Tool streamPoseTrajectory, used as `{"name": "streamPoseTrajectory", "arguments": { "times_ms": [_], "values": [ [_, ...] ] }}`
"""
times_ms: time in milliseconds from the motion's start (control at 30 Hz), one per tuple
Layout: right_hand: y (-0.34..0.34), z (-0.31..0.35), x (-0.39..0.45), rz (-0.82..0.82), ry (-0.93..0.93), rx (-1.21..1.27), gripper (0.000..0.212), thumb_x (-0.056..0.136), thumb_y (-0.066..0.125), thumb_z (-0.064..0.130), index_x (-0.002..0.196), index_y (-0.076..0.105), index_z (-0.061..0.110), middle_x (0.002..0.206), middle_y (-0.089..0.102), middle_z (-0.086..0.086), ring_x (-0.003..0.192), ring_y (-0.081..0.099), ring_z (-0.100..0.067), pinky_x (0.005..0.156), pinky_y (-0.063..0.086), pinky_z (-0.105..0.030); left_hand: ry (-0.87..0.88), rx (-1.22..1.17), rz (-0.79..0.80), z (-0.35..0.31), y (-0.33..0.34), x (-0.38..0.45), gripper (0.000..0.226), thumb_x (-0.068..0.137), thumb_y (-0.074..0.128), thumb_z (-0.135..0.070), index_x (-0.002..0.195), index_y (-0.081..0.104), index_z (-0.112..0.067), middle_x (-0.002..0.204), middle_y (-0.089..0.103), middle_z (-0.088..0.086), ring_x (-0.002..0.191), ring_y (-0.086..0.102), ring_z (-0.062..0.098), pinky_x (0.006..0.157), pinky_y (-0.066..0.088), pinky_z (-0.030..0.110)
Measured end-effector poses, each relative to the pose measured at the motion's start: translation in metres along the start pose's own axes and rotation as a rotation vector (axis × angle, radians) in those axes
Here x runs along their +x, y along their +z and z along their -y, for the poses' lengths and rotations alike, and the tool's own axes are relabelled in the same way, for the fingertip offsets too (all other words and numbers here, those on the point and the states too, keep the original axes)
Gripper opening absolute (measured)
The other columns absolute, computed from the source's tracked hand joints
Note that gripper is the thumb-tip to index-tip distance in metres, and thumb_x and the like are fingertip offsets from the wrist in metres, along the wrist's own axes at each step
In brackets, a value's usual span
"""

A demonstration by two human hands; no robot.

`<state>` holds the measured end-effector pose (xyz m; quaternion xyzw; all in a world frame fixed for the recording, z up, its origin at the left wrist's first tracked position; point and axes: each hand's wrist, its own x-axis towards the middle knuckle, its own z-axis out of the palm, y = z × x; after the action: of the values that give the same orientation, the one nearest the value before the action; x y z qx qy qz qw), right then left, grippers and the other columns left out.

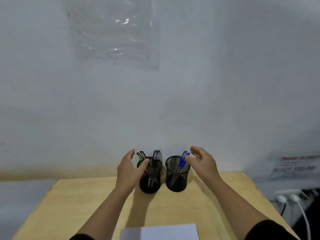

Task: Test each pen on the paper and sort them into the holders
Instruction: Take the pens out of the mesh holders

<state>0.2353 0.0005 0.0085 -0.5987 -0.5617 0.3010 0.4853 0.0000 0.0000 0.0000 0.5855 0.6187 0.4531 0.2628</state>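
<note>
Two black wire-mesh cylindrical holders stand side by side at the far edge of the light wooden desk (83, 201), close to the pale wall. The left black mesh holder (150, 184) contains several black pens (155, 163), which lean against its rim. The right black mesh holder (176, 179) contains blue pens (181, 161) (two caps are visible, both tilted to the right). The two holders are near each other but do not touch.

The left hands (129, 168) is spread, fingers relaxed and slightly curved, just beside the left holder; its thumb lies in front of the rim, and I cannot tell if it touches. The right hands (201, 161) is also spread and holds nothing, just beside the right holder and the blue caps.

A white sheet of paper (166, 232) lies on the desk at the near edge, between the two forearms.
</note>
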Motion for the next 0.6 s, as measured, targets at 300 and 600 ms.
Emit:
{"name": "streamPoseTrajectory", "arguments": {
  "times_ms": [300, 600],
  "values": [
    [0.017, -0.026, 0.026, -0.054, 0.046, 0.058, 0.046, 0.081, 0.072, 0.018, 0.123, 0.055, 0.014, 0.115, 0.062, 0.000, 0.109, 0.058, -0.015, 0.092, 0.050, -0.028, -0.081, -0.093, -0.022, 0.021, 0.016, 0.026, 0.069, 0.068, 0.079, -0.036, 0.126, 0.047, -0.016, 0.124, 0.059, 0.001, 0.115, 0.054, 0.012, 0.100, 0.041, 0.027],
    [0.028, -0.019, 0.034, 0.018, 0.009, 0.018, 0.045, 0.079, 0.073, 0.016, 0.120, 0.055, 0.015, 0.110, 0.064, 0.001, 0.101, 0.062, -0.015, 0.085, 0.052, -0.023, -0.064, -0.111, -0.038, 0.018, 0.021, 0.030, 0.063, 0.066, 0.080, -0.034, 0.118, 0.049, -0.018, 0.110, 0.060, -0.003, 0.105, 0.057, 0.010, 0.087, 0.041, 0.020]
  ]
}}
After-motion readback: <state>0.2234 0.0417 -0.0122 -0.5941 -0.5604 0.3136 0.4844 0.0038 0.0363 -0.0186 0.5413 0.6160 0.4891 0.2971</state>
